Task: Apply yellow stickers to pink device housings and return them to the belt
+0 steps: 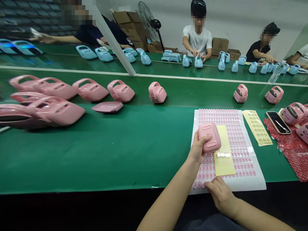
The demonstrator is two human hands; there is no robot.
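My left hand is wrapped round a pink plastic device with rounded corners, holding it above the sticker sheet. Two raised oblong pads and small dark print show on its upward face. Beneath it lies a large white sheet covered with rows of small pink oval stickers. A yellow sticker backing sheet with a line of silvery marks rests on top. At the white sheet's lower left, my right hand has its fingers pinched together at a pink sticker in the bottom row.
Several pink handled devices stand to the left, near a loose pink panel. On the right are yellow label sheets, a phone with tweezers on it, and red bubble wrap. Beyond a divider, people handle blue devices.
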